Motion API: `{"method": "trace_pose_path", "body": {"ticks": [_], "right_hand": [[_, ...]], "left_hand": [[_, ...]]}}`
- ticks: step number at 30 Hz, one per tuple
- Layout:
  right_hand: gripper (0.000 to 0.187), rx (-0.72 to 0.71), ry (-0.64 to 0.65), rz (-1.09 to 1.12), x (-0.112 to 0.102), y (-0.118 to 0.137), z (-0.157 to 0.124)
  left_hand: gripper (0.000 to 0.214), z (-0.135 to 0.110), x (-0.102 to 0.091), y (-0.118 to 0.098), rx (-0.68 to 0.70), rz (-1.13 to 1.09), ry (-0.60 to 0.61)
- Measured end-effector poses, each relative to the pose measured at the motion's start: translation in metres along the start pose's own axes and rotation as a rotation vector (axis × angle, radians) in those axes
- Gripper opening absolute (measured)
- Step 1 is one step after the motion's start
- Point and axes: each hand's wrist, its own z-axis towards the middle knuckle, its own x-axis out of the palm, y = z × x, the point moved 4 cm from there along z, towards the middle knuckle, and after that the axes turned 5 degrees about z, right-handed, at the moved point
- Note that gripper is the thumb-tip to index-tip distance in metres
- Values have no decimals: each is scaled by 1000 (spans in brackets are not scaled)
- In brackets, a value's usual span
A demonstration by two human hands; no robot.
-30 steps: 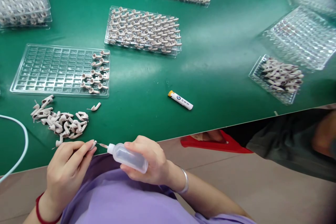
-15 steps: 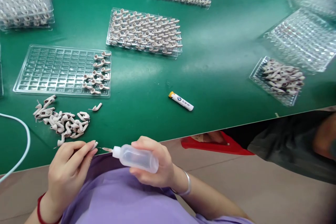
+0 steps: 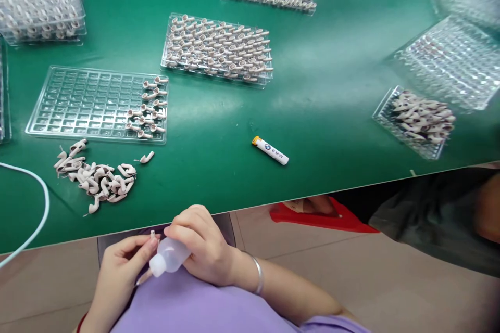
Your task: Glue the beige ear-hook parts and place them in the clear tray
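Pinched in the fingertips of my left hand [image 3: 123, 270] is a small white earbud shell [image 3: 152, 233]; only its stem end shows. My right hand [image 3: 207, 247] wraps round a translucent squeeze bottle [image 3: 172, 255] with a white cap. Its thin needle tip [image 3: 144, 277] points down and left, below the left fingers. Both hands are close together over my lap, just off the table's edge, and the right fingertips come close to the shell. A loose pile of earbud shells [image 3: 99, 179] with fine wires lies on the table beyond my left hand.
A clear compartment tray [image 3: 78, 104] has shells along its right side. Behind it are a filled tray [image 3: 219, 49] and stacked trays [image 3: 39, 5]. A white BMW-marked tube [image 3: 270, 151] lies mid-table. More trays [image 3: 453, 62] and a person's leg [image 3: 429, 218] are at right. A white cable [image 3: 45, 203] curves at left.
Both hands have drawn back toward my body and closer together. The bottle has swung from pointing left at the shell to pointing down-left. The shell's stem end now points up.
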Motion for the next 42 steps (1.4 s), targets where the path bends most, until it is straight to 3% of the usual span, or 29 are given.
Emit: {"method": "trace_pose_path", "body": {"ticks": [4,8,21,30,35,40,42], "right_hand": [[14,-13,1,-58,3,-1,-1],[12,-13,-29,-88,4,-1,-1],[13,-8,-23,-102,7,-1,-2],[17,6,-28,-102,8,-2,-5],[23,63,17,56,-4,-6,0],[31,391,-99,350,-30,-21,5],[31,453,-145,379,-35,-25,5]], "left_hand": [[31,4,1,13,-140,-35,28],[33,5,3,11,-218,-71,3],[29,7,2,6,-195,-94,16],[30,8,3,1,-144,-15,-68],[24,3,-2,-20,61,157,-30],[5,-19,-14,-50,622,544,-252],[6,-25,-14,-56,761,642,-318]]}}
